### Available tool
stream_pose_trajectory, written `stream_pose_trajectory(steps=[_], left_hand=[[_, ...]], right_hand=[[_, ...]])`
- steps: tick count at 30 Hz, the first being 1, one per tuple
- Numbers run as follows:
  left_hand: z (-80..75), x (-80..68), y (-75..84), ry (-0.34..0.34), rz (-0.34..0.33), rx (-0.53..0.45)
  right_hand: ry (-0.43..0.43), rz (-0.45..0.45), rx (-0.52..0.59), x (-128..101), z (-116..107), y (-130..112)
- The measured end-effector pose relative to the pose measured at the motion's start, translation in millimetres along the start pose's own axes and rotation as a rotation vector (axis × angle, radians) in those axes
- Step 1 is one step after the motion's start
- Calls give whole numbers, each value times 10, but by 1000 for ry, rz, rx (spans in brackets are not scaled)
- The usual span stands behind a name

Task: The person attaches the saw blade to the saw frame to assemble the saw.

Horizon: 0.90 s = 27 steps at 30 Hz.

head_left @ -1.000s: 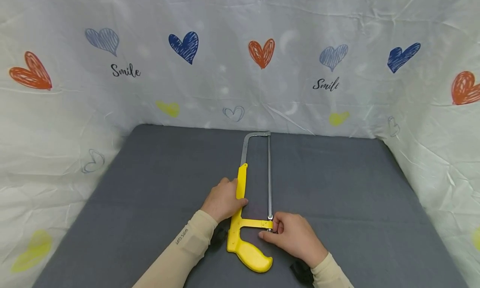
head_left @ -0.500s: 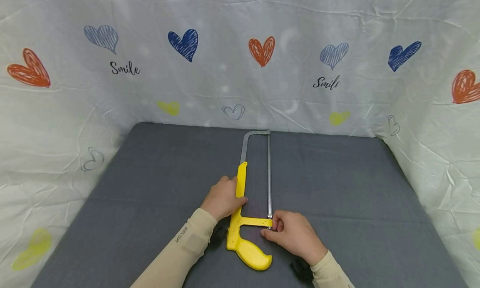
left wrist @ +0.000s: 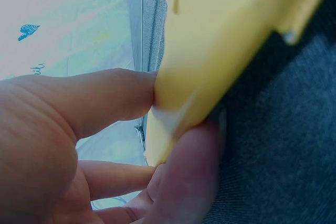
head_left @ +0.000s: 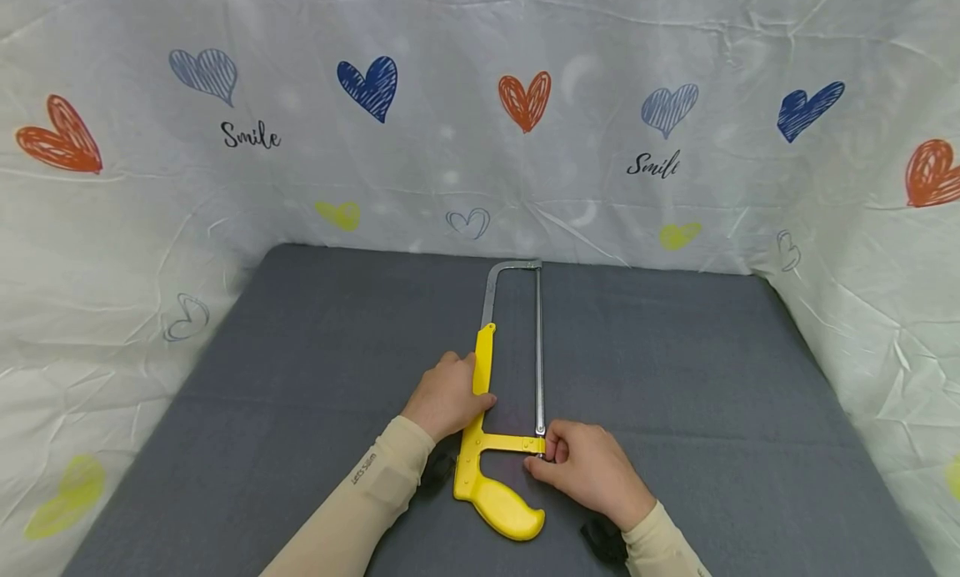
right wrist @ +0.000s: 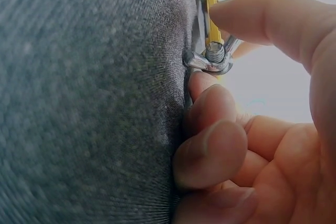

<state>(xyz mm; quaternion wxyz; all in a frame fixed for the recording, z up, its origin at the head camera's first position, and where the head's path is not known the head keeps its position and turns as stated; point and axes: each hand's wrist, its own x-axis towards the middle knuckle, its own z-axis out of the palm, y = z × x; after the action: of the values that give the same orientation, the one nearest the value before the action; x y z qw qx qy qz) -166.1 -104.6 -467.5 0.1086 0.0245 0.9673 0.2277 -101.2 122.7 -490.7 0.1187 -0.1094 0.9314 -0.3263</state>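
Left hand (head_left: 446, 403) grips hacksaw (head_left: 495, 444); right hand (head_left: 588, 469) pinches wing nut (right wrist: 212, 59).

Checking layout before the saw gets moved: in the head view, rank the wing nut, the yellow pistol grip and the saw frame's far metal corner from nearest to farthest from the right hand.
1. Wing nut: pinched by the right hand at the blade's near end.
2. Yellow pistol grip: just left of the hand, toward the person.
3. Far metal corner: at the saw's far end, near the cloth backdrop.
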Motion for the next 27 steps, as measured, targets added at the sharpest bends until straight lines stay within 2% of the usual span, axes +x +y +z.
stream_pose_trajectory(steps=[27], left_hand=[[-1, 0, -12, -6, -4, -19]], right_hand=[[-7, -69, 63, -10, -26, 41]])
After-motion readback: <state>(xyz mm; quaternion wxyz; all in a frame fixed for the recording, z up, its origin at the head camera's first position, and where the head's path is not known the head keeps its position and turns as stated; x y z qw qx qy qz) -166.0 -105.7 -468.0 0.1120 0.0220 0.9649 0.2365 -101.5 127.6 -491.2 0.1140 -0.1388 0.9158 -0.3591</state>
